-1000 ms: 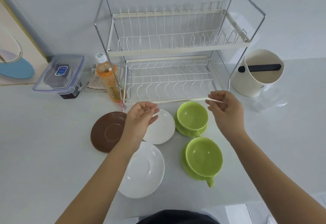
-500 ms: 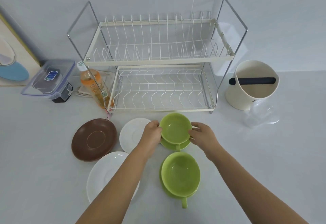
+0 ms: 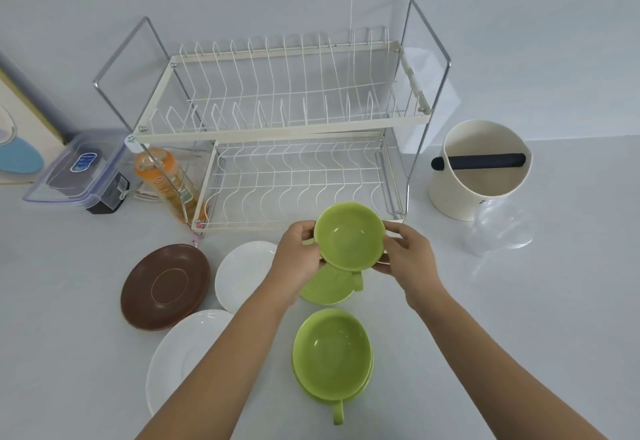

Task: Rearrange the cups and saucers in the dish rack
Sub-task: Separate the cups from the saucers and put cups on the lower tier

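Observation:
A green cup (image 3: 349, 240) is raised off its green saucer (image 3: 325, 287), just in front of the two-tier white wire dish rack (image 3: 284, 128), whose tiers hold nothing. My left hand (image 3: 298, 256) grips the cup's left rim and my right hand (image 3: 408, 256) grips its right rim. A second green cup (image 3: 332, 349) sits on its saucer nearer to me. A brown saucer (image 3: 164, 287), a small white saucer (image 3: 242, 273) and a larger white saucer (image 3: 180, 363) lie to the left, partly hidden by my left arm.
A cream round container with a black bar (image 3: 481, 169) stands right of the rack, with a clear plastic cup (image 3: 498, 228) in front of it. An orange drink bottle (image 3: 166, 180) and a lidded plastic box (image 3: 76, 173) sit left of the rack.
Both hands came down from the rack's front edge to the far green cup, took hold of its rim and lifted it off its saucer. The camera view shifted slightly.

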